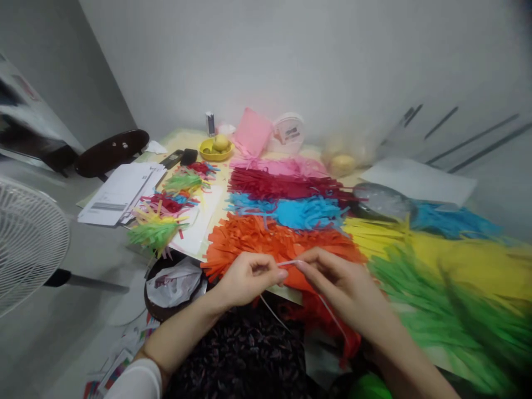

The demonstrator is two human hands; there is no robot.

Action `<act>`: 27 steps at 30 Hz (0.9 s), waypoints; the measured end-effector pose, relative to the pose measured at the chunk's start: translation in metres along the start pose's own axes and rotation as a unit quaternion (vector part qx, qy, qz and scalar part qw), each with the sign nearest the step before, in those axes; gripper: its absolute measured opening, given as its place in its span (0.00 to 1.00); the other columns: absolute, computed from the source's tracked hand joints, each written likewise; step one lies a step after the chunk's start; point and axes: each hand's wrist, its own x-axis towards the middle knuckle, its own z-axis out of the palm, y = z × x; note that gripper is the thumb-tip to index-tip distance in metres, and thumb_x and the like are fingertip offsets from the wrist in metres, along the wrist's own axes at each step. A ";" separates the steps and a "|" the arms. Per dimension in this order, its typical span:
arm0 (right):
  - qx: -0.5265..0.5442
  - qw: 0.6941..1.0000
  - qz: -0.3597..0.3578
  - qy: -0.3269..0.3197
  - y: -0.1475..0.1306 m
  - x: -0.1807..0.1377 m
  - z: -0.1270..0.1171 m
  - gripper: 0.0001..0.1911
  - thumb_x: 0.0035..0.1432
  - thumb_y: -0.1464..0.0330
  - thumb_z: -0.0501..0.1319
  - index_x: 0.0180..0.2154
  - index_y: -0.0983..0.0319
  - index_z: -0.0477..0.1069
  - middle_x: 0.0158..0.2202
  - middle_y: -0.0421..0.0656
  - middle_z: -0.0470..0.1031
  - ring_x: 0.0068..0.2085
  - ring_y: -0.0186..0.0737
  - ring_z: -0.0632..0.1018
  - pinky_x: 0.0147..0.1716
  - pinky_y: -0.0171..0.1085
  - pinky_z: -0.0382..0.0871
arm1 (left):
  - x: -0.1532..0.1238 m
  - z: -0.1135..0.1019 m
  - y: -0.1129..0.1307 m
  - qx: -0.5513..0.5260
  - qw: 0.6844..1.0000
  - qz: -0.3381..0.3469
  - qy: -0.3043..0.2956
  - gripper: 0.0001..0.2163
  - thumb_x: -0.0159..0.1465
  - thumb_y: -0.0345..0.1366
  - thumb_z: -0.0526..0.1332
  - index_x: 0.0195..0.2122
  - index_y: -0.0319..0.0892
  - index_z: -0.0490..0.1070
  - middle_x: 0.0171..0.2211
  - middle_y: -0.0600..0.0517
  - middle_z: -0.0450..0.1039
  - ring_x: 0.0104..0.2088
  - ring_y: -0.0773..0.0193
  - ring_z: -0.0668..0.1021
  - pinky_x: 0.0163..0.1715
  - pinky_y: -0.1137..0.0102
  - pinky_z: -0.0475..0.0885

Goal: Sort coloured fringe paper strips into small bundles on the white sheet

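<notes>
My left hand (pixel 245 277) and my right hand (pixel 341 282) meet over the near table edge, each pinching a thin white string (pixel 291 262) stretched between their fingertips. The string's loose ends hang down toward my lap. Right behind the hands lies a bundle of orange fringed paper strips (pixel 266 235), part of it drooping off the table under my right wrist. Both hands' fingers are closed on the string.
Rows of fringed paper cover the table: blue (pixel 299 211), dark red (pixel 282 185), pink (pixel 286 165), yellow (pixel 449 249), green (pixel 449 310). Small mixed tassels (pixel 158 227) and printed sheets (pixel 120 194) lie left. A yellow bowl (pixel 215 148) stands at the back. A white fan (pixel 29 244) stands left.
</notes>
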 end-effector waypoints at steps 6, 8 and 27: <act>-0.002 0.997 -0.009 0.078 -0.004 -0.004 0.013 0.14 0.63 0.58 0.58 0.31 0.60 0.73 0.22 0.39 0.73 0.21 0.35 0.72 0.21 0.32 0.64 | 0.000 0.005 -0.010 0.083 0.990 0.059 0.094 0.21 0.62 0.51 0.61 0.21 0.40 0.64 0.20 0.56 0.58 0.22 0.70 0.60 0.23 0.72 0.54; -0.008 0.995 -0.019 0.095 -0.006 -0.004 0.015 0.13 0.64 0.59 0.58 0.31 0.60 0.72 0.22 0.39 0.74 0.21 0.35 0.72 0.21 0.32 0.64 | 0.000 0.005 -0.011 0.114 0.985 0.081 0.101 0.20 0.64 0.48 0.59 0.21 0.40 0.64 0.21 0.55 0.61 0.23 0.69 0.63 0.25 0.71 0.57; -0.172 0.967 -0.158 0.105 0.011 -0.020 0.054 0.11 0.66 0.70 0.55 0.34 0.60 0.75 0.27 0.43 0.78 0.27 0.38 0.78 0.29 0.34 0.69 | 0.015 0.014 -0.031 -0.285 0.952 0.021 0.107 0.20 0.53 0.52 0.71 0.27 0.36 0.75 0.19 0.55 0.68 0.14 0.79 0.55 0.15 0.75 0.50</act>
